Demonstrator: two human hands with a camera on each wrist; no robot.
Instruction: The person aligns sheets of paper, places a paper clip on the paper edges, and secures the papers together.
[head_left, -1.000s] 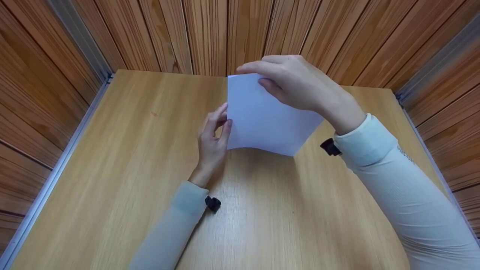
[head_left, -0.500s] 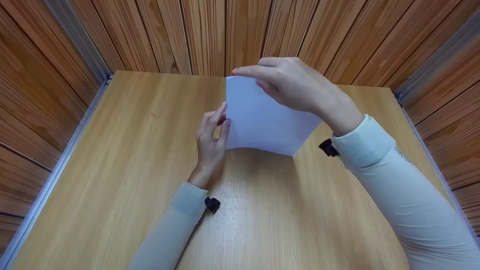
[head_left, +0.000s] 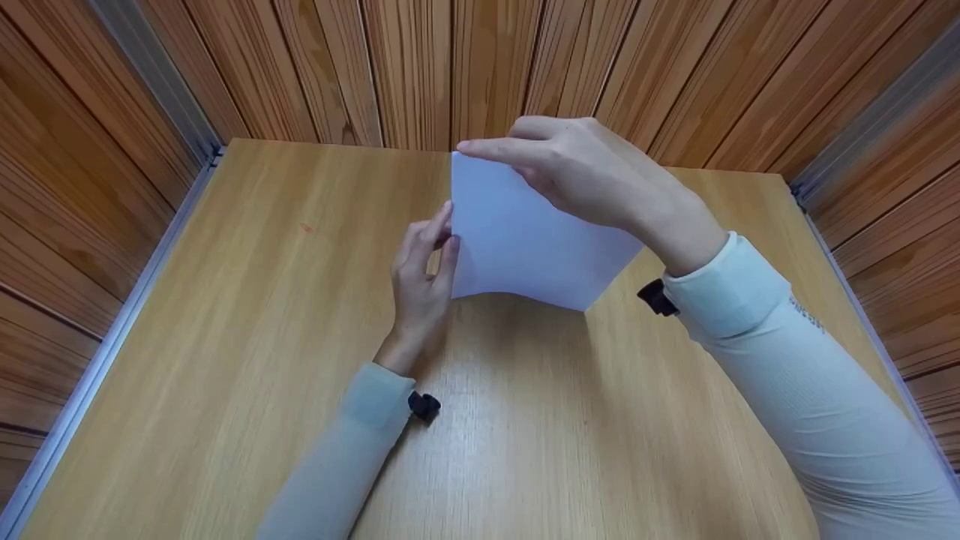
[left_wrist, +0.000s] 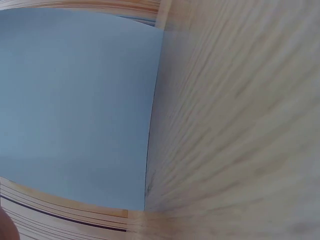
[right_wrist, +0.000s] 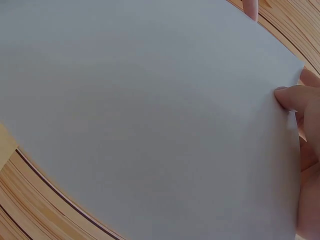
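Observation:
A white sheet of paper (head_left: 525, 232) stands upright and slightly bowed at the back middle of the table. Its lower edge meets the wood in the left wrist view, where the sheet (left_wrist: 80, 105) fills the left half. My left hand (head_left: 421, 277) pinches the left side edge between thumb and fingers. At the top edge my right hand (head_left: 589, 172) grips the paper, its index finger stretched along to the top left corner. The right wrist view shows the right thumb (right_wrist: 295, 97) on the near face, with other fingers partly hidden behind.
The wooden tabletop (head_left: 285, 360) carries a small reddish mark (head_left: 307, 228) on its left. Wood-plank walls (head_left: 416, 75) rise at the back and sides, with metal rails (head_left: 97, 367) along the table's side edges. A small black device (head_left: 425, 407) sits by each cuff.
My right hand has slid slightly left along the paper's top edge, its index fingertip now at the corner. The left hand and the sheet have barely moved.

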